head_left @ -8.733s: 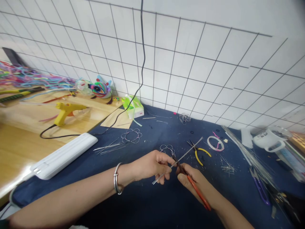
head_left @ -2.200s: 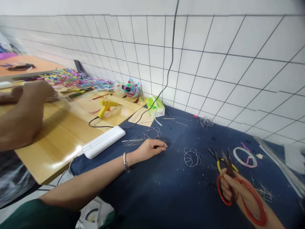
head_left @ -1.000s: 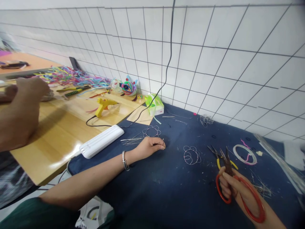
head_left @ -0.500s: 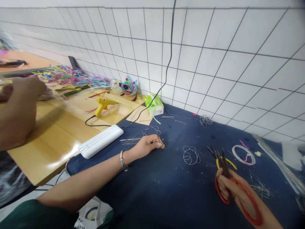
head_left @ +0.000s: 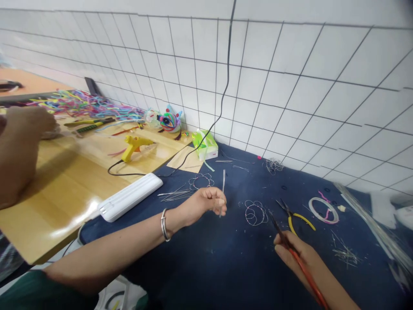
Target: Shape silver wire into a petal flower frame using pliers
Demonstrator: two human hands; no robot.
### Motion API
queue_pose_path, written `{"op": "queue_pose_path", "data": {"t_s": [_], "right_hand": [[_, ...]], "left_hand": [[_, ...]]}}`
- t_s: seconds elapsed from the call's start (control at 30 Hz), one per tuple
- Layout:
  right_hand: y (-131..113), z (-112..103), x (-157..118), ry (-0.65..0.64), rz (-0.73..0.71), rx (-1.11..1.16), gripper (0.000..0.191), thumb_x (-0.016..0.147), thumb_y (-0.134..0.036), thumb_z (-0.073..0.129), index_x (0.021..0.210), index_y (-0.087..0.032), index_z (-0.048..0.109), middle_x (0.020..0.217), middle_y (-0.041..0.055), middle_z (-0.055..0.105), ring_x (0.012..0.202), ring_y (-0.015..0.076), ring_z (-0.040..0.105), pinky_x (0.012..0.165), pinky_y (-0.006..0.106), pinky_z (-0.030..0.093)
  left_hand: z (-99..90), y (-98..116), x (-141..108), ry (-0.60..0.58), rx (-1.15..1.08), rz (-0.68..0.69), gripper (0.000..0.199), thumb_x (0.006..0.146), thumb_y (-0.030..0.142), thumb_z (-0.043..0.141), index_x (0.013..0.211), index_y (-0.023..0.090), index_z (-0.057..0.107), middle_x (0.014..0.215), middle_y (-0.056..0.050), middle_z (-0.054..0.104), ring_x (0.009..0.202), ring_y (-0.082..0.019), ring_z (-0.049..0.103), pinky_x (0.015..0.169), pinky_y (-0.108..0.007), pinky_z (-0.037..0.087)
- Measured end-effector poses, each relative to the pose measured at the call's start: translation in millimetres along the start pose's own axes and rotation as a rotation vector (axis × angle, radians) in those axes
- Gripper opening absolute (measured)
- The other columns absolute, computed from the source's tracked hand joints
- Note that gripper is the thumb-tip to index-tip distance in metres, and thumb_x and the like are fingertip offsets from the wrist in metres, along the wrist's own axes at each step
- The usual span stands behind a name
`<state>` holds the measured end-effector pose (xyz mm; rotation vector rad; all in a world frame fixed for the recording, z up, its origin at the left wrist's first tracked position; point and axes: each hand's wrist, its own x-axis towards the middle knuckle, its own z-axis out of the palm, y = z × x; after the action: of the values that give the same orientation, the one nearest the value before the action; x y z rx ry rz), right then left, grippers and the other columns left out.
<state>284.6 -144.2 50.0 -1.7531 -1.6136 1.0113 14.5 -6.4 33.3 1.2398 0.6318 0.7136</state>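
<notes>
My left hand (head_left: 206, 203), with a silver bangle at the wrist, pinches a thin bunch of wires (head_left: 223, 178) that stands upright between thumb and fingers. In my right hand (head_left: 301, 254) are red-handled scissors (head_left: 301, 260), turned edge-on, dark blades pointing up and left. Between the hands a flower-shaped wire ring (head_left: 255, 213) lies on the dark blue cloth (head_left: 222, 267). Behind my left hand rests another looped wire ring (head_left: 200, 181), beside loose straight wires (head_left: 174, 194). Yellow-handled pliers (head_left: 295, 217) lie just beyond the scissors.
A white power bank-like block (head_left: 130, 196) lies at the left cloth edge. A yellow glue gun (head_left: 135, 147) and coloured pipe cleaners (head_left: 93, 105) are on the wooden table. Another person's arm (head_left: 21, 150) is at far left. Wire scraps (head_left: 346, 254) and a white ring spool (head_left: 323, 211) lie right.
My left hand has lifted slightly, and the wire bunch now shows upright in it. My right hand has moved left and turned the scissors edge-on, away from the pliers.
</notes>
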Motion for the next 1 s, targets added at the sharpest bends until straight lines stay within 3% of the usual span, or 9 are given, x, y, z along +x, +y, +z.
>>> {"op": "queue_pose_path", "data": {"t_s": [0.13,0.37,0.53,0.77,1.0], "right_hand": [[-17.3,2.3,2.8,-0.147,-0.073,-0.109,0.026,0.08,-0.045,0.049,0.09,-0.021,0.051,0.07,-0.0006,0.051,0.062,0.012,0.045,0.057,0.023,0.035],[-42.2,4.6,6.2,-0.282,-0.154,-0.085,0.028,0.084,-0.045,0.045,0.095,-0.019,0.047,0.069,-0.0016,0.047,0.059,0.01,0.042,0.056,0.022,0.035],[-48.8,7.5,8.9,-0.334,-0.196,0.007,0.031,0.085,-0.047,0.042,0.09,-0.017,0.048,0.074,0.0001,0.048,0.064,0.0105,0.043,0.058,0.022,0.037],[-53.9,9.0,6.1,-0.435,-0.118,0.236,0.036,0.086,-0.05,0.037,0.09,-0.017,0.047,0.074,0.0006,0.047,0.061,0.0094,0.045,0.055,0.022,0.039],[-57.2,11.2,6.8,-0.462,-0.091,0.294,0.038,0.085,-0.05,0.039,0.096,-0.016,0.05,0.07,-0.0009,0.045,0.055,0.0075,0.041,0.051,0.021,0.036]], "left_hand": [[22.4,3.6,-2.2,-0.14,0.055,-0.06,0.015,0.076,0.027,0.06,0.079,0.012,0.059,0.067,-0.004,0.064,0.058,-0.011,0.058,0.055,-0.022,0.042],[36.3,13.1,-10.4,-0.359,0.059,-0.25,0.016,0.075,0.025,0.061,0.086,0.014,0.062,0.068,-0.001,0.063,0.056,-0.01,0.057,0.054,-0.022,0.042],[40.4,20.7,-13.2,-0.431,0.047,-0.315,0.017,0.073,0.023,0.062,0.089,0.016,0.062,0.07,-0.001,0.064,0.055,-0.009,0.058,0.052,-0.02,0.042],[40.9,21.8,-13.1,-0.504,-0.044,-0.383,0.042,0.072,0.02,0.065,0.113,0.022,0.055,0.068,0.0,0.065,0.053,-0.01,0.06,0.048,-0.018,0.041],[34.5,18.1,-15.2,-0.524,-0.128,-0.45,0.042,0.071,0.021,0.065,0.112,0.022,0.055,0.068,0.0,0.066,0.054,-0.011,0.061,0.045,-0.018,0.042]]}}
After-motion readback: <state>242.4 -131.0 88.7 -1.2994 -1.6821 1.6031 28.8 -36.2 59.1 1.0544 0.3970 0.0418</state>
